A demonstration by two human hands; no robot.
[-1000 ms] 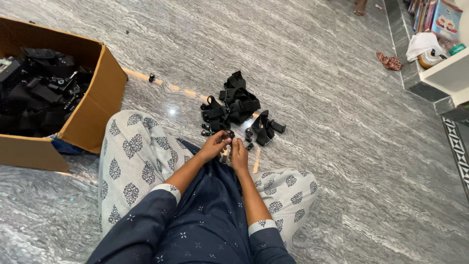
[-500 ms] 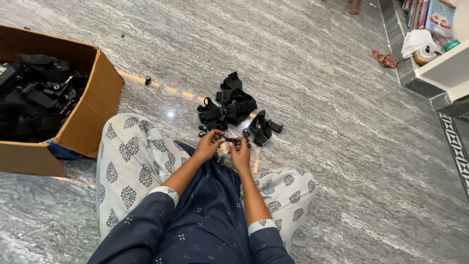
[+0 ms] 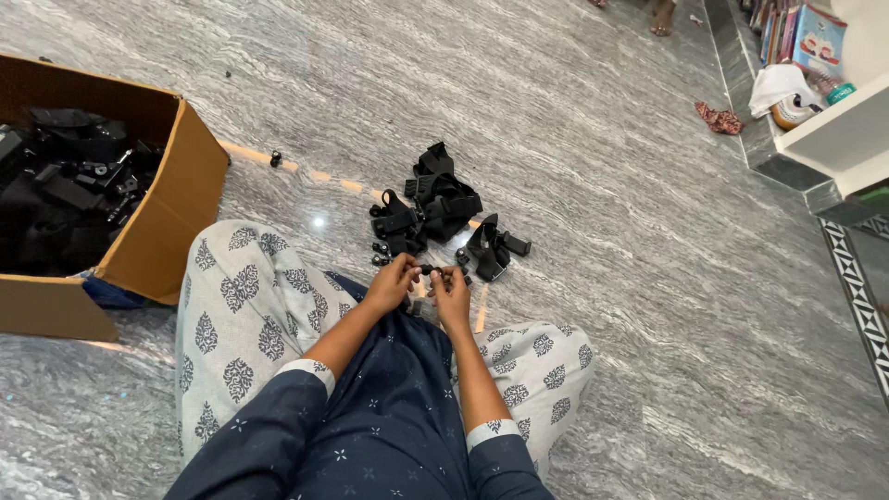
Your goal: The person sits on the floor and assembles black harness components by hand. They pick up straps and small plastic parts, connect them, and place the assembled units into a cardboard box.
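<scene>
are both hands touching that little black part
Touching: the head view shows the left hand and right hand pinching the small black part from either end.

A small part (image 3: 429, 269) is held between the left hand (image 3: 391, 283) and right hand (image 3: 451, 290) above the lap, with a heap of straps (image 3: 435, 206) just beyond on the floor (image 3: 602, 185), a cardboard box (image 3: 157, 222) of gear at left, and a shelf (image 3: 833, 120) far right.

A polished, glossy grey stone floor (image 3: 602, 167) is seen. Matt black webbing straps (image 3: 443, 206) with plastic buckles are laid on it; at nine o'clock, a matt brown cardboard box (image 3: 167, 218) is shown.
</scene>
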